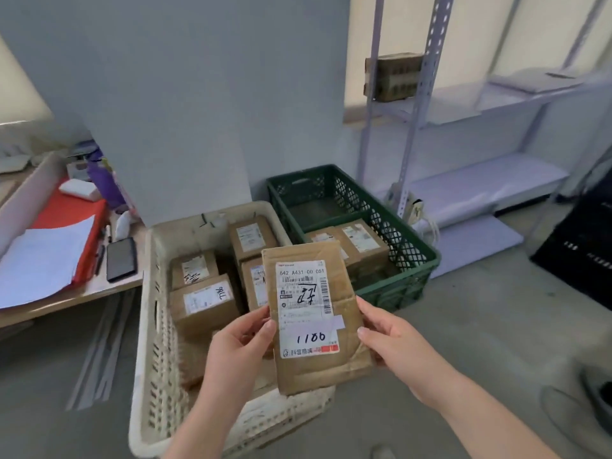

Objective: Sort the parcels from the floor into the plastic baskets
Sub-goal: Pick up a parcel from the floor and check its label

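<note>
Parcel [309, 313] pinched between left grip [240, 342] and right grip [392, 339]; white basket [149, 293] holds at least four, green basket [410, 233] two

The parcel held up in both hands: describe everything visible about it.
The parcel is a flat brown cardboard package, creased and wrinkled. It is held upright, slightly tilted, face toward the camera, over the white basket. A white shipping label covers much of its front, with a barcode, printed "642 A431 00 051", a handwritten black mark and "1100" lower down. The left hand pinches its left edge, thumb on the front; the right hand holds its right edge likewise.
</note>
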`<state>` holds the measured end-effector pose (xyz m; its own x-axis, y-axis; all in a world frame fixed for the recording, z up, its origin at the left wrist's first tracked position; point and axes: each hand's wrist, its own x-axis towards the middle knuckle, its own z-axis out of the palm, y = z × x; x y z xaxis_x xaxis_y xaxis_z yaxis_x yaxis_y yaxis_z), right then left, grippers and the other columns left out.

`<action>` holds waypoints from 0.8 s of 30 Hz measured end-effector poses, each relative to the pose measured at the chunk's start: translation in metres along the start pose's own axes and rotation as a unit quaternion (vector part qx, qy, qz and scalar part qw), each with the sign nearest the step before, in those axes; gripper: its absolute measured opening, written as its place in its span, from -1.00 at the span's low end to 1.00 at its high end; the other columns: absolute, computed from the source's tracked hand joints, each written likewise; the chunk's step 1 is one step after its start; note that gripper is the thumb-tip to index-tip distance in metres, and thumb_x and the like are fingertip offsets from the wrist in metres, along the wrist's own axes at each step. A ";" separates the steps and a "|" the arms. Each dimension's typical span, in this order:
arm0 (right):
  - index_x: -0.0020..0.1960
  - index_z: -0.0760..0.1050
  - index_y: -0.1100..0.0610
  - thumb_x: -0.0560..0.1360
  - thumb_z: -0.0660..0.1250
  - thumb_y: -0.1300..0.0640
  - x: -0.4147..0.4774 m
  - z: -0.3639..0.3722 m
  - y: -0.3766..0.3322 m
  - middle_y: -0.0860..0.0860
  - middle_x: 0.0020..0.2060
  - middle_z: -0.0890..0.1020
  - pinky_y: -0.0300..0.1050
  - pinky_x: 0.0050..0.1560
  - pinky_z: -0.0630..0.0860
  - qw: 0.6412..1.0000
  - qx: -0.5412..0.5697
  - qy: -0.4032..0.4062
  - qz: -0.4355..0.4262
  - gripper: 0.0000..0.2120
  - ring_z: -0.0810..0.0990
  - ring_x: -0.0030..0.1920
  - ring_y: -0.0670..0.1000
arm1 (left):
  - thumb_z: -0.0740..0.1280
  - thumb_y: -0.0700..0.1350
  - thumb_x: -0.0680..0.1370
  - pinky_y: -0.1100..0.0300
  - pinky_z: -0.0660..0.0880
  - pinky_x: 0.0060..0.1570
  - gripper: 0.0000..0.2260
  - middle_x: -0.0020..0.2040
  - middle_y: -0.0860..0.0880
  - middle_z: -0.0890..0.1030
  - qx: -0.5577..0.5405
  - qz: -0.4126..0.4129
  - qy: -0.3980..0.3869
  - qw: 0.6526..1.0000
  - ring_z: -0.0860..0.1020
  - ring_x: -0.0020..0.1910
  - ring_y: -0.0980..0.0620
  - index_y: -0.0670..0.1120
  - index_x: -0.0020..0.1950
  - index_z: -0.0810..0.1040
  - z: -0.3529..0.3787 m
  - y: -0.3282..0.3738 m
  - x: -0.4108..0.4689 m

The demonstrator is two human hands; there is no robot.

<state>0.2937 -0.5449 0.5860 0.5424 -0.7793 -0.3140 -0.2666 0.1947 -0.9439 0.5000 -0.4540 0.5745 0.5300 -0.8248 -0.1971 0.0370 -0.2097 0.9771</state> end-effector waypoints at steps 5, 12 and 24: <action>0.37 0.35 -0.20 0.57 0.18 0.29 0.066 -0.074 0.000 -0.33 0.22 0.52 -0.15 0.31 0.42 1.000 -0.013 0.003 0.026 -0.49 0.48 0.24 -0.26 | 0.36 -0.10 0.53 0.35 0.54 -0.19 -0.77 -0.06 0.12 0.69 0.022 -0.028 0.015 0.999 0.65 -0.08 0.18 0.09 0.17 0.58 0.071 -0.002 0.069; -0.01 0.48 -0.31 0.54 0.17 0.37 0.139 -0.152 -0.003 -0.35 -0.06 0.65 -0.44 -0.14 0.51 0.998 0.002 0.014 0.059 -0.48 0.61 0.00 -0.31 | 0.34 -0.09 0.54 0.45 0.47 -0.34 -0.77 -0.16 0.17 0.67 0.075 -0.031 0.011 0.997 0.60 -0.19 0.31 0.16 0.15 0.56 0.153 0.012 0.147; 0.02 0.42 0.22 0.54 0.23 0.28 0.234 -0.165 0.006 0.16 -0.12 0.66 0.00 -0.18 0.60 0.954 0.135 0.132 0.232 -0.93 0.66 -0.15 0.13 | 0.34 -0.10 0.54 0.36 0.45 -0.13 -0.71 -0.05 0.27 0.62 0.231 -0.036 -0.175 0.957 0.56 -0.05 0.29 0.34 0.01 0.51 0.180 0.019 0.286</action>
<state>0.2879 -0.8241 0.5232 0.1873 -0.6877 -0.7014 -0.1959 0.6735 -0.7127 0.4996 -0.7883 0.5222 0.2219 -0.9080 -0.3553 -0.3584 -0.4149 0.8363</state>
